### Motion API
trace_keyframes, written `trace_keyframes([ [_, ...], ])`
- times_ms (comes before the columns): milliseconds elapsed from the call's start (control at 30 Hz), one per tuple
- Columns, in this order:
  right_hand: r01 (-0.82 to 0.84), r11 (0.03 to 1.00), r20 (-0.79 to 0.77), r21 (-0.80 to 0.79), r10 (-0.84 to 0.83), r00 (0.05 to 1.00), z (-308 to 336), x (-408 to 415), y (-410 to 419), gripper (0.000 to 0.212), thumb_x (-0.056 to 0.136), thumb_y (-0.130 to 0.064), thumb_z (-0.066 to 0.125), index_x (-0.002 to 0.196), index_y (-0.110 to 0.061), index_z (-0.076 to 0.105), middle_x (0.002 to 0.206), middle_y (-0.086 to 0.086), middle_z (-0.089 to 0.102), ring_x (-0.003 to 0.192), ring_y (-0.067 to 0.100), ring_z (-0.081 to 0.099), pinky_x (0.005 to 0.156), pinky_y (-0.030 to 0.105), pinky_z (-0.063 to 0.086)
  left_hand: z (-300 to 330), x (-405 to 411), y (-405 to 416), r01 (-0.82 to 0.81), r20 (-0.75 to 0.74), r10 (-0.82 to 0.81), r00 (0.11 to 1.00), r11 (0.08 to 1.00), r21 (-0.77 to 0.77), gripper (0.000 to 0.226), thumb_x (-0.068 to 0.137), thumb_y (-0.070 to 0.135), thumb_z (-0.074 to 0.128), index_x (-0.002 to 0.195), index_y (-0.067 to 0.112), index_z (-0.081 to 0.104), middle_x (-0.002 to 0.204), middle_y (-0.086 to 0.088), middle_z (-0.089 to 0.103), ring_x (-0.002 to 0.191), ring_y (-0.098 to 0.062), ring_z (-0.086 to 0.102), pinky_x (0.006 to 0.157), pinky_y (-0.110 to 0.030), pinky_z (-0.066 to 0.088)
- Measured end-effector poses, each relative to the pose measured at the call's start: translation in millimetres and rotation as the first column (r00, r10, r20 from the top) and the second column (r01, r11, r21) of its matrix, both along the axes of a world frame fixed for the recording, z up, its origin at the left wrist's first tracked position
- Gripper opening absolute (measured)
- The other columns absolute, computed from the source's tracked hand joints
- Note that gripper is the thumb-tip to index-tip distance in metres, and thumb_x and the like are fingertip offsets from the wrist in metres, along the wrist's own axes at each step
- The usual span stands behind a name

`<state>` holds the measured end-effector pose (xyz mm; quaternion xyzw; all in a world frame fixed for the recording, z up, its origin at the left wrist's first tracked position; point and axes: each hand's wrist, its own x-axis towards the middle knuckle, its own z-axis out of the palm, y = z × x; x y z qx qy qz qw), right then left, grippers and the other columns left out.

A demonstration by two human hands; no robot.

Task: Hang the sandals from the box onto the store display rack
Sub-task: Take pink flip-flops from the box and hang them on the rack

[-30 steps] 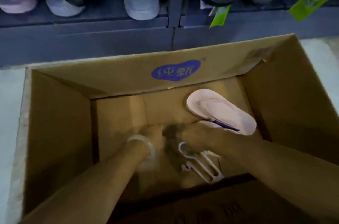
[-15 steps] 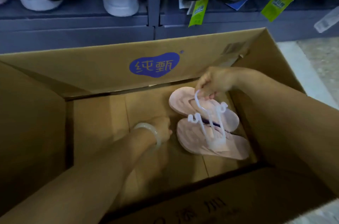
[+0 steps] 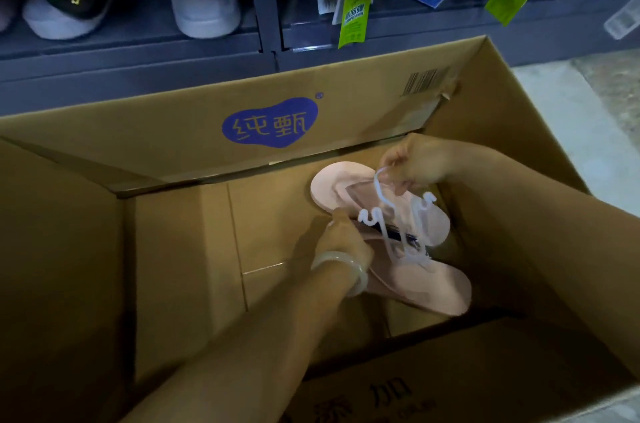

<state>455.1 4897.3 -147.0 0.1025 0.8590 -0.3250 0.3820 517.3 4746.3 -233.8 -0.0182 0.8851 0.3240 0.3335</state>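
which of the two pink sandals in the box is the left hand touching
The far sandal, nearest the box's logo wall: the left hand grips its near edge. The near sandal lies lower, toward the camera, partly behind that wrist.

Cardboard box (image 3: 86,249), open: pink sandals (image 3: 426,287) at 3 o'clock; right hand (image 3: 415,162) pinches white hanger (image 3: 401,214); left hand (image 3: 339,239) grips sandal edge.

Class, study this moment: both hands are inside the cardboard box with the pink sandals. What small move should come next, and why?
Probably lift the pair up out of the box. The right hand already pinches the white hanger by its hook, the left hand grips the pink sandals by their edge, and they are not yet above the rim.
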Motion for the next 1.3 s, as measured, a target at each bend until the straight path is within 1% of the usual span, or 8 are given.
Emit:
trace_keyframes([
  [133,0.159,0.963,0.054,-0.219,-0.151,0.987,-4,2,-18,0.012,0.092,-0.019,0.056,0.099,-0.013,0.064,0.076,0.001,0.066,0.062,0.011,0.069,0.065,0.023,0.055,-3,-34,-47,0.09,-0.019,-0.092,0.996,0.991,-0.098,0.028,0.086,0.02,0.058,0.11,0.008,0.052,0.111,-0.01,0.061,0.097,-0.027,0.061,0.087,-0.039,0.053],
  [267,0.099,0.955,0.084,-0.279,-0.078,0.993,-17,9,-59,0.01,0.093,-0.017,0.055,0.086,-0.016,0.061,0.074,0.007,0.059,0.059,0.013,0.064,0.069,0.029,0.054,11,-69,-100,0.209,-0.086,-0.233,0.969,0.952,-0.224,0.035,0.083,0.008,0.058,0.117,0.009,0.053,0.116,-0.011,0.06,0.107,-0.029,0.056,0.086,-0.029,0.043],
  [433,0.156,0.945,0.049,-0.287,-0.148,0.988,-23,7,-86,0.017,0.092,-0.017,0.056,0.076,-0.019,0.057,0.073,0.007,0.056,0.06,0.012,0.057,0.064,0.022,0.047,21,-75,-140,0.498,0.017,-0.537,0.844,0.771,-0.398,0.019,0.086,0.011,0.051,0.105,0.014,0.053,0.102,-0.006,0.062,0.09,-0.024,0.057,0.075,-0.028,0.044],
  [700,0.348,0.896,0.108,-0.274,-0.331,0.937,-21,13,-89,0.006,0.091,-0.016,0.057,0.094,-0.011,0.059,0.069,0.005,0.053,0.063,0.015,0.059,0.067,0.024,0.05,9,-66,-148,0.143,-0.006,-0.145,0.989,0.977,-0.157,0.046,0.081,0.009,0.064,0.125,0.009,0.049,0.119,-0.01,0.058,0.101,-0.022,0.056,0.078,-0.023,0.042],
  [867,0.377,0.873,0.106,-0.31,-0.362,0.926,-30,4,-128,0.005,0.093,-0.015,0.055,0.09,-0.011,0.057,0.064,0.004,0.051,0.056,0.014,0.058,0.064,0.025,0.051,13,-70,-162,0.151,0.053,-0.145,0.988,0.979,-0.136,0.01,0.08,0.012,0.068,0.081,0.021,0.063,0.098,-0.005,0.065,0.091,-0.024,0.062,0.084,-0.036,0.055],
  [967,0.387,0.879,0.056,-0.279,-0.387,0.92,-36,-8,-137,0.012,0.092,-0.016,0.056,0.081,-0.014,0.057,0.062,0.005,0.05,0.044,0.009,0.057,0.061,0.026,0.05,11,-69,-176,0.097,0.032,-0.095,0.995,0.994,-0.053,0.021,0.082,0.008,0.062,0.071,0.026,0.056,0.086,0.001,0.058,0.088,-0.025,0.06,0.087,-0.04,0.054],
  [1167,0.354,0.906,0.145,-0.234,-0.327,0.934,-34,-17,-137,0.005,0.088,-0.014,0.062,0.087,-0.012,0.058,0.064,0.007,0.052,0.057,0.017,0.059,0.063,0.03,0.054,8,-70,-196,0.167,-0.105,-0.183,0.977,0.975,-0.146,0.017,0.08,0.029,0.066,0.066,0.027,0.058,0.098,-0.002,0.061,0.095,-0.023,0.056,0.088,-0.039,0.049],
  [1300,0.326,0.896,0.241,-0.301,-0.259,0.935,-33,-16,-148,0.006,0.086,-0.013,0.064,0.09,-0.01,0.06,0.059,0.005,0.052,0.057,0.018,0.063,0.07,0.034,0.056,11,-69,-195,0.155,-0.124,-0.181,0.976,0.969,-0.191,0.024,0.079,0.029,0.068,0.059,0.025,0.056,0.126,0.003,0.048,0.123,-0.024,0.036,0.101,-0.036,0.037],
])
